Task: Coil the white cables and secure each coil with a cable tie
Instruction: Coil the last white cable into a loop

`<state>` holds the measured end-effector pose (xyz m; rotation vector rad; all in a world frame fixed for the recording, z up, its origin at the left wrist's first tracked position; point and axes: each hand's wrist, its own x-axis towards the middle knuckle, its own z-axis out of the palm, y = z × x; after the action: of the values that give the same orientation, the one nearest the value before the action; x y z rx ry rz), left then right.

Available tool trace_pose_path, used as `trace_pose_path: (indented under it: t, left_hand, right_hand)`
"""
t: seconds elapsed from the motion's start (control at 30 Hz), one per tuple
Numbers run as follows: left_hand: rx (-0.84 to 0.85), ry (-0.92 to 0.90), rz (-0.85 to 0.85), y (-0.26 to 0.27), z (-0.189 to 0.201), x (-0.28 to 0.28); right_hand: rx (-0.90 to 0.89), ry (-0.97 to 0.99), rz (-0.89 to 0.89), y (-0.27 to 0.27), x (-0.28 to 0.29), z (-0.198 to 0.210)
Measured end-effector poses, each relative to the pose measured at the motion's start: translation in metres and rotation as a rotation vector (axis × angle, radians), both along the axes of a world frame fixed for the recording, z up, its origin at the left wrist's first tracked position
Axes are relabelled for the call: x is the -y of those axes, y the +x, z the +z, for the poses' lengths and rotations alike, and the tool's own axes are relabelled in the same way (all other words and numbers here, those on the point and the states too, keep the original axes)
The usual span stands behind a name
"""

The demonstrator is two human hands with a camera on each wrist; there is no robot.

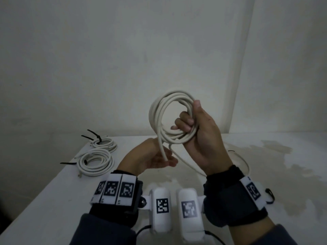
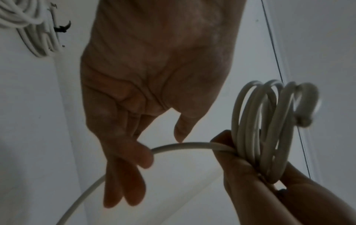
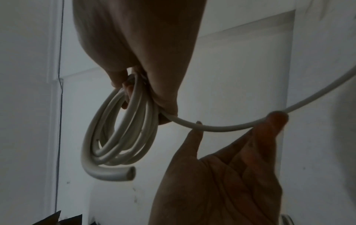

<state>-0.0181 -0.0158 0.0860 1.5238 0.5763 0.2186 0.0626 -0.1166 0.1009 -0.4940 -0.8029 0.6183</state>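
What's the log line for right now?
step: coiling | right hand: grips coil | left hand: supports loose cable | table: two tied coils

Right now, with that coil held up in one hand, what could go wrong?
The right hand grips the untied coil at one side only; its loops fan apart and could spring open. The loose strand merely lies across the fingers of the left hand, so it might slip and make an uneven loop.
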Motion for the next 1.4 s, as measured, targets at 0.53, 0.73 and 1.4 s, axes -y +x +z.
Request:
trace_pose_path:
  t: [0.53, 0.73, 1.4]
  left_hand:
    - [0.726, 0.029, 0.126, -0.010, 0.018, -0.010]
    - [0.700, 0.119, -0.009, -0.021, 0.025, -0.012]
    - [0.622, 0.446, 0.104, -0.020, 0.035, -0.002]
  right_hand:
    - [-0.132, -0.061, -0.339, -0.006, -0.007, -0.002]
    - [-0.154, -0.138, -0.361, -0.006, -0.008, -0.005]
    - [0.326, -0.377, -0.395, -0.017, -0.007, -0.006]
